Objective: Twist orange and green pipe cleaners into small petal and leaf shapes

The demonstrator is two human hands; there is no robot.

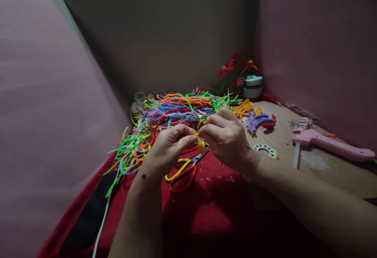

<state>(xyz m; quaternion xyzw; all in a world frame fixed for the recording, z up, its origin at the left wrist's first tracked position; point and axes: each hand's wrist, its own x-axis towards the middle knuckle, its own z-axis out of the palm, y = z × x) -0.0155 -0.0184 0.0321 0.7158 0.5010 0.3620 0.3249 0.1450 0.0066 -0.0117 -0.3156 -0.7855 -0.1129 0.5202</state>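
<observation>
Both hands' fingers point(193, 134) pinching yellow pipe cleaner point(200, 145) (scissors point(185, 169) beneath)

A pink panel point(44, 112) fills nine o'clock, a grey-brown wall point(165, 34) stands at twelve, and another pink wall point(318, 42) closes three o'clock. A brown tabletop point(324, 167) lies at four; light is dim, with shadowed corners.

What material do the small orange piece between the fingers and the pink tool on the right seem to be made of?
The orange piece, pinched by left hand and right hand, looks like fuzzy chenille stem, matte; its edge is soft, like the coloured stems behind. The pink tool looks like smooth moulded plastic with a faint sheen.
</observation>
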